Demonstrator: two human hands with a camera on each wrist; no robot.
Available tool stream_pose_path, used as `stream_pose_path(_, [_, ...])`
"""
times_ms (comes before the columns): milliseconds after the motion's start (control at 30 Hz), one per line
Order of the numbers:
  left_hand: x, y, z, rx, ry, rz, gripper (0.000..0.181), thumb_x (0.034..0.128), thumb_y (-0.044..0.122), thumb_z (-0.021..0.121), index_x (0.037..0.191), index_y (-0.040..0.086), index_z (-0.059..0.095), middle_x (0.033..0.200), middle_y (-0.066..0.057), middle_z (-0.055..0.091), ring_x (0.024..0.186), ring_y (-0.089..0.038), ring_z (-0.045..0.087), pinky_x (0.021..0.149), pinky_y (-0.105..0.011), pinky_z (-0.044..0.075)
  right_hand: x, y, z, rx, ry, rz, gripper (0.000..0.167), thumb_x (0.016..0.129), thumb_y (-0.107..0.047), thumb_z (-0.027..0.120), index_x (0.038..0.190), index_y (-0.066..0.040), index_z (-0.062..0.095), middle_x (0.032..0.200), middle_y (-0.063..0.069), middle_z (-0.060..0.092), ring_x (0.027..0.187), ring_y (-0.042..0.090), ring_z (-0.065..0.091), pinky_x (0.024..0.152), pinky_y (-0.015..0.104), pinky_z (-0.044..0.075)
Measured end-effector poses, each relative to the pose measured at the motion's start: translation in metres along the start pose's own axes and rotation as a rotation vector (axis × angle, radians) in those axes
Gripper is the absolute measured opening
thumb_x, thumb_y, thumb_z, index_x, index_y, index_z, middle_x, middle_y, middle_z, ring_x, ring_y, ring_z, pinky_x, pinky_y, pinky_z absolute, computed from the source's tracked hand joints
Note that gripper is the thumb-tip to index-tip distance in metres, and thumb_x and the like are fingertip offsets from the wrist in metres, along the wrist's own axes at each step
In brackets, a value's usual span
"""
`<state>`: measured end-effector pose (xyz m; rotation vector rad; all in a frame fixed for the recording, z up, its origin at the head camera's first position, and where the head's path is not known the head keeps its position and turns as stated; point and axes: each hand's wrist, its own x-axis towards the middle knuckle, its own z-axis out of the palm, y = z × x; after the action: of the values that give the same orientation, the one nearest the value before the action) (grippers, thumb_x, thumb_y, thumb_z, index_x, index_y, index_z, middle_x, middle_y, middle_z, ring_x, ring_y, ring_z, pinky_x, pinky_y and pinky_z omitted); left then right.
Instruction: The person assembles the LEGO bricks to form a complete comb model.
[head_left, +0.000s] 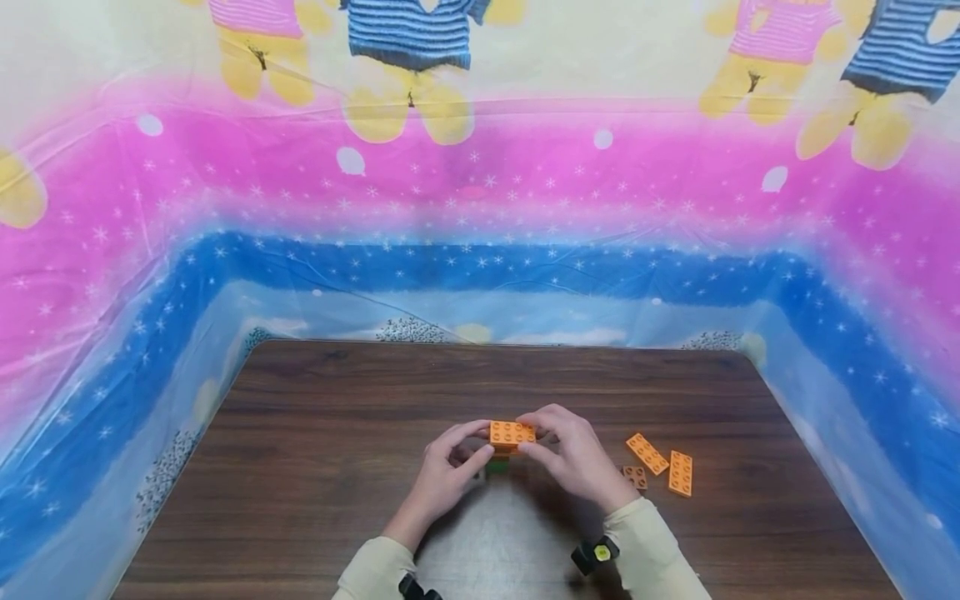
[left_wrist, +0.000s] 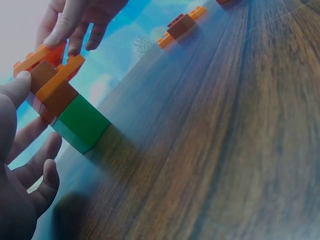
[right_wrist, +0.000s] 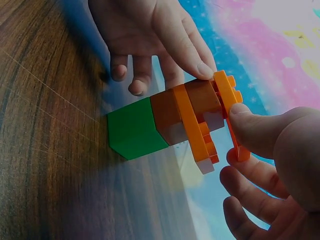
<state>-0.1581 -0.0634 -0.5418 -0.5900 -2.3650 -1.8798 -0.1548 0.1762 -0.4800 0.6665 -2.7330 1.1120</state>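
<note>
Stack (right_wrist: pixel 167 115): standing on the table (head_left: pixel 315 417), green block (right_wrist: pixel 132 130) lowest. Gripping near the top with the left hand (head_left: pixel 450 471), lower fingers loosely bent; pinching the top plate (head_left: pixel 513 432) between thumb and fingertip with the right hand (head_left: pixel 573 454). Leaving that plate jutting beyond the upper brown block (right_wrist: pixel 202 97), toward the right hand; not showing clearly whether fully seated. Probably risking a crooked seat if pressing mainly on the jutting end, splitting lower joints if twisting, or toppling off the small base if slackening the left grip.
</note>
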Motion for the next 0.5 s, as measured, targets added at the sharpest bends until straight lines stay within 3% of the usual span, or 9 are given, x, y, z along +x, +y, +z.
stream_pose_path(300, [0.0004,-0.0012,0.0005,-0.004,0.003,0.0,0.035,0.1013,0.021,0.073,0.137,0.023,0.07,0.125,0.0,0.071,0.086,-0.021,0.067,0.074,-0.03,0.054,0.0011,-0.0021,-0.002,-0.018,-0.012,-0.023,0.033,0.096,-0.021,0.08,0.128,-0.018,0.073,0.112,-0.005,0.068,0.093,0.012,0.065,0.081,0.045,0.059])
stream_pose_path(500, [-0.0005,-0.0006,0.0005,0.002,-0.005,-0.009,0.036,0.1017,0.022,0.072,0.138,0.024,0.069,0.125,-0.001,0.071,0.086,-0.019,0.066,0.073,-0.029,0.054,0.0014,-0.0034,-0.0027,-0.038,-0.017,-0.019,0.033,0.095,-0.021,0.08,0.128,-0.017,0.074,0.111,-0.006,0.068,0.091,0.009,0.063,0.078,0.036,0.057])
